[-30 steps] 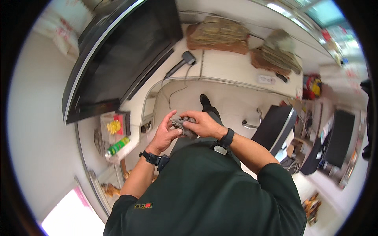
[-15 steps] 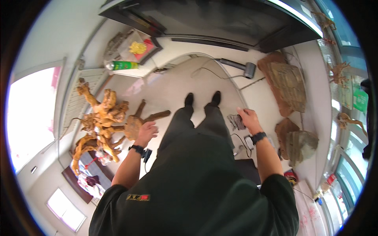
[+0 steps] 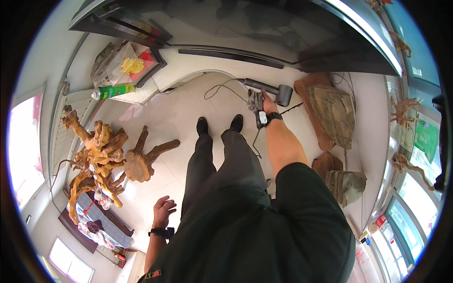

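Observation:
My right hand (image 3: 267, 104) reaches far forward over the white ledge, its fingers closed on a crumpled grey cloth (image 3: 255, 100). Just beyond it lies a grey hair dryer (image 3: 284, 95), its handle pointing left and its cord looping beside it. The hand seems to overlap the dryer's near side; whether they touch I cannot tell. My left hand (image 3: 163, 211) hangs low at my left side, fingers loosely spread, with nothing in it. A dark band with a small device is strapped to each wrist.
A large dark screen (image 3: 226, 33) spans the far side. To the right are layered stones (image 3: 332, 113) on a brown base. On the left stand a gnarled root carving (image 3: 99, 151) and a wooden stool (image 3: 139, 165). A green spray can (image 3: 115, 91) lies at the far left.
My right hand has moved forward with the grey cloth, up to the hair dryer. The left hand has dropped back toward my side. The whole view has shifted.

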The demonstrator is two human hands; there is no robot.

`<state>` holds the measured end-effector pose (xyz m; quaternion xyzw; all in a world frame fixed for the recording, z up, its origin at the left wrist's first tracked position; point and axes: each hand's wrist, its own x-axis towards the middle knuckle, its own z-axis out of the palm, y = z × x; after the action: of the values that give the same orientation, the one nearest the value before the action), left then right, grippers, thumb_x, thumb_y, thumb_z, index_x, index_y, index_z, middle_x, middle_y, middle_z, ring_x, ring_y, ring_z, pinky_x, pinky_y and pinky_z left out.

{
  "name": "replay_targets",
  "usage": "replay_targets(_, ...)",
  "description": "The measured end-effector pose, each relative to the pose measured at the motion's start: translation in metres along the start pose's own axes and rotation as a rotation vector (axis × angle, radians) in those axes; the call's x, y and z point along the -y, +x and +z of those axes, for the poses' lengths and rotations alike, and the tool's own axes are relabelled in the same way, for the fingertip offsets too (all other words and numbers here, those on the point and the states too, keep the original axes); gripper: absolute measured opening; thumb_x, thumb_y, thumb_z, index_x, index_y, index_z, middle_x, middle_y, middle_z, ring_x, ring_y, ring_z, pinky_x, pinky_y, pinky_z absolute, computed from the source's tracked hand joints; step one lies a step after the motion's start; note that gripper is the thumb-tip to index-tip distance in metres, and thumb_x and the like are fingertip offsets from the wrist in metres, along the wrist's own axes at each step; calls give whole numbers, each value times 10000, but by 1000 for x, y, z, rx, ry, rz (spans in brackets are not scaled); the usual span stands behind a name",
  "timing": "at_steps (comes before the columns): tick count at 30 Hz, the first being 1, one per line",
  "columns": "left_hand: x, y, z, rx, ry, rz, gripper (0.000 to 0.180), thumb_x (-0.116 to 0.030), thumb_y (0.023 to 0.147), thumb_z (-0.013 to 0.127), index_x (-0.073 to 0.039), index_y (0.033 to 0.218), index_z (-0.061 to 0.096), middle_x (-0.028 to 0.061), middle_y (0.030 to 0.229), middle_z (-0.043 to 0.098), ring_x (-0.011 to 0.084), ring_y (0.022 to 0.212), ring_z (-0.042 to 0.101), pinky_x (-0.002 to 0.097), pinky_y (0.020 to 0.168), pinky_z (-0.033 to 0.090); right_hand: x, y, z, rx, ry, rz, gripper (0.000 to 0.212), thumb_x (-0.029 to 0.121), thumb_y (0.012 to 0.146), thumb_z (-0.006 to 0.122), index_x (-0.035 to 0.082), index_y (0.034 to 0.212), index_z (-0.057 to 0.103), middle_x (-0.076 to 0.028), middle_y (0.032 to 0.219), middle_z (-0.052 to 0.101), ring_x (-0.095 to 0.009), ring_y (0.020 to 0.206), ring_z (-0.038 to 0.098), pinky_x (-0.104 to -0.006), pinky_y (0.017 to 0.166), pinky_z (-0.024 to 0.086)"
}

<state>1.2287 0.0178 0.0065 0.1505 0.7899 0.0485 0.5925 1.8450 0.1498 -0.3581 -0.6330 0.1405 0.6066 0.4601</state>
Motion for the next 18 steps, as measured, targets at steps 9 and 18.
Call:
replay_targets(9,17,-3,-4,-41,-36,-52,480,-113,1020,680,55,1450,551,191,1177,731,314,1024,765,434,852,646,8,113,25,-451,526,-12,958,784,870,686,83,1513,575,-123,1532,612,-307,1336,576,-493,1118,464)
replay_targets(18,-26,5,3,4,-27,24,450,-102,1016,703,34,1424,572,159,1144,741,292,996,770,409,824,650,45,22,52,-577,629,2,758,520,872,769,-45,1361,639,-155,1307,715,-321,1056,691,-519,893,566)
